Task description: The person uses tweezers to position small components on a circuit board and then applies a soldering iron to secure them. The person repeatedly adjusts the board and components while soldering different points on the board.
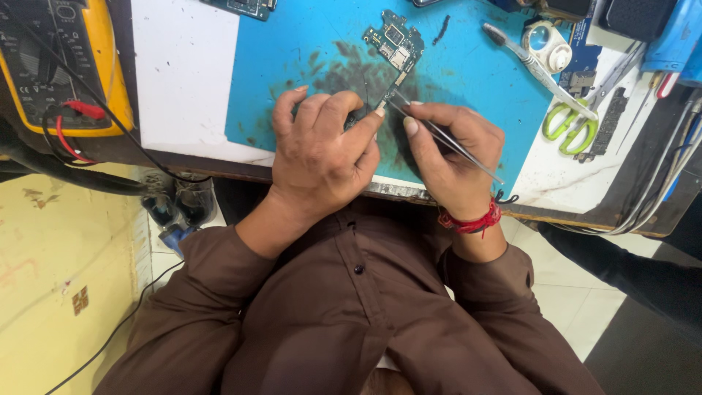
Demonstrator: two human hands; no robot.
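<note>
Slim steel tweezers, stained blue mat

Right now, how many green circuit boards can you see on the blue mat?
2. One circuit board lies just beyond the left hand and right hand; another board is cut off at the mat's top edge. More may be hidden.

You had one circuit board, one tweezers, one scissors, one toothbrush, one multimeter.
</note>
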